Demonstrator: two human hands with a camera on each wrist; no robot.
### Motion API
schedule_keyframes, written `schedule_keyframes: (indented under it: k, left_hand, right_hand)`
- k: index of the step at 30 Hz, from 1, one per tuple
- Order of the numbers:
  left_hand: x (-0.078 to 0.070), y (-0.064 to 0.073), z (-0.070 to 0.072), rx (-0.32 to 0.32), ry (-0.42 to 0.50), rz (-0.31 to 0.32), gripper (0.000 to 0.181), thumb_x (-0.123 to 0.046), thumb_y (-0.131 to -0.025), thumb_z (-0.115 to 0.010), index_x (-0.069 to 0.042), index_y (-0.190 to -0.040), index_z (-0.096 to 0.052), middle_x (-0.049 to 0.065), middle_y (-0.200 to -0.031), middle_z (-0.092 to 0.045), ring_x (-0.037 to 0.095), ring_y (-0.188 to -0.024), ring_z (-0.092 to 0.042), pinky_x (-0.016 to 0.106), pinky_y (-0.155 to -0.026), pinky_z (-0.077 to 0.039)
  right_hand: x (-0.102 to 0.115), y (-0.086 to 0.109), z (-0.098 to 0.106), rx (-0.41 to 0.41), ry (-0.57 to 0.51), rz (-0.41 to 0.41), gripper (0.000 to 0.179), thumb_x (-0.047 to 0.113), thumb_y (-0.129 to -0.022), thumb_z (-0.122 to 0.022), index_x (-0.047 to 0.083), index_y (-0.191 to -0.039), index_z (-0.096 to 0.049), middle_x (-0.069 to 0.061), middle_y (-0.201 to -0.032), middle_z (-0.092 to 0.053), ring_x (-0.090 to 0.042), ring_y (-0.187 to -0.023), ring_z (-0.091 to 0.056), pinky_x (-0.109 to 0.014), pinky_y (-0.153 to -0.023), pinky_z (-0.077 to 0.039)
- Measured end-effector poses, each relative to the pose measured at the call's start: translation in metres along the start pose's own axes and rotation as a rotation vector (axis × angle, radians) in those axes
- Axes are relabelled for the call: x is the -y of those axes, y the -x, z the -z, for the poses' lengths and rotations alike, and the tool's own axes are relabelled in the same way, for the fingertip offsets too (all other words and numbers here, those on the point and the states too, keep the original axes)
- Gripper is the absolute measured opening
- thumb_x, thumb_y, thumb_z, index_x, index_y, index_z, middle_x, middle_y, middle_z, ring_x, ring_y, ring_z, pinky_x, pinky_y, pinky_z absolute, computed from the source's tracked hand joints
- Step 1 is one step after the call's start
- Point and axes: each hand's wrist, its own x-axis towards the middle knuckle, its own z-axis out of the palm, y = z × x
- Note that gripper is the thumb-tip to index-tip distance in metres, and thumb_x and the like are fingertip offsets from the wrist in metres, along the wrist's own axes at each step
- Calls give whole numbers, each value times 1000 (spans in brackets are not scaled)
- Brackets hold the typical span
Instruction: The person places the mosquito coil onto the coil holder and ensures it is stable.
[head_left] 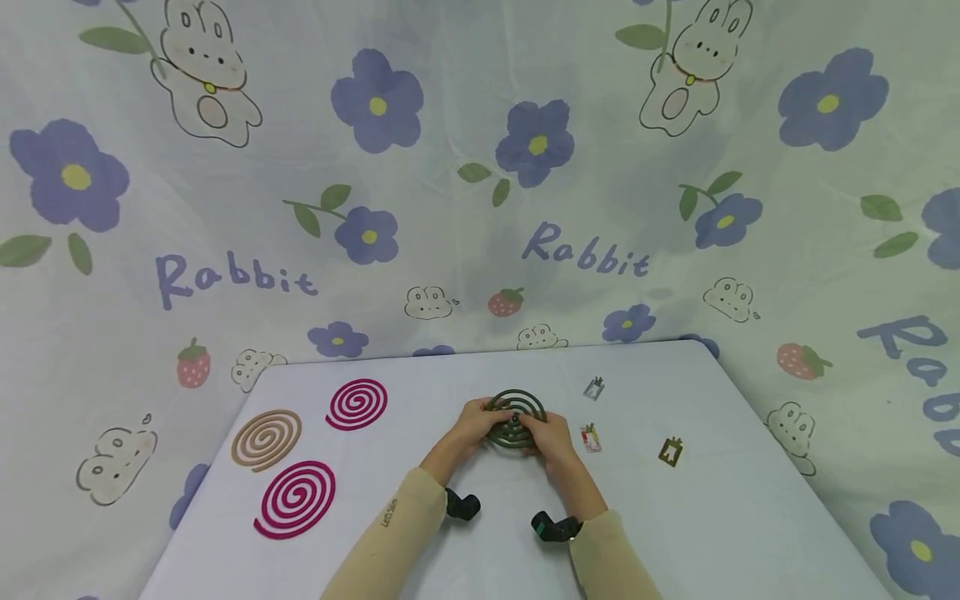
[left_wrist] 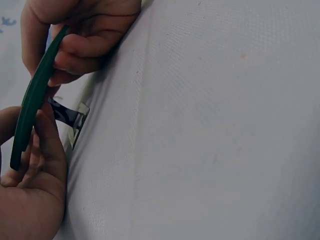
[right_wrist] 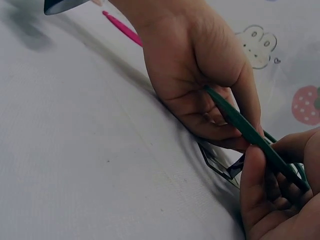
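Coil (left_wrist: 36,91), dark green, pinched by left hand (head_left: 474,422) and right hand (head_left: 552,439), backdrop (head_left: 457,237) reading "Rabbit", sleeve lettering (head_left: 388,512) unclear

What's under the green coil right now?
Under the green coil, a small stand and white tabletop show; fingers hide any join between coil and stand.

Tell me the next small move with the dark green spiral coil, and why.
Perhaps the left hand and right hand should gently press the centre of the dark green spiral coil down towards the small dark-patterned stand beneath it: both hands grip the coil, and the stand's upright reaches up towards it. I can't tell whether it's already seated.
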Motion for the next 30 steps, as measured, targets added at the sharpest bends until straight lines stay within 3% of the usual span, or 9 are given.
schedule_keyframes:
  k: [8,14,21,30]
  left_hand:
    - [1,-1,2,17,-17,-6,35,-11,-87,-72,10,-113,-63,6,-96,-68,14,-85,-64,28,-76,-53]
    - [-21,21,-3,28,-46,-27,40,-6,-87,-70,14,-119,-58,11,-101,-68,15,-88,-63,30,-81,-53]
    - [2,0,0,26,-35,-27,40,-8,-84,-74,10,-117,-62,5,-94,-68,11,-81,-62,24,-71,-52]
    - [3,-1,-2,11,-66,-53,33,-6,-82,-76,9,-109,-65,4,-87,-67,10,-73,-61,22,-65,-51]
  right_hand:
    - [-2,3,0,-10,-6,23,30,17,-90,-67,-9,-104,-63,-13,-87,-66,-18,-67,-62,-28,-51,-53]
    - [-5,7,1,-20,-23,17,29,19,-91,-67,-7,-104,-63,-13,-89,-66,-17,-70,-63,-29,-53,-54]
    - [-6,10,1,-23,-40,37,28,15,-91,-66,-10,-104,-62,-14,-88,-66,-18,-70,-65,-31,-55,-56]
    - [-9,9,1,-35,-16,44,30,14,-92,-65,-12,-106,-61,-17,-92,-66,-19,-74,-67,-32,-59,-57]
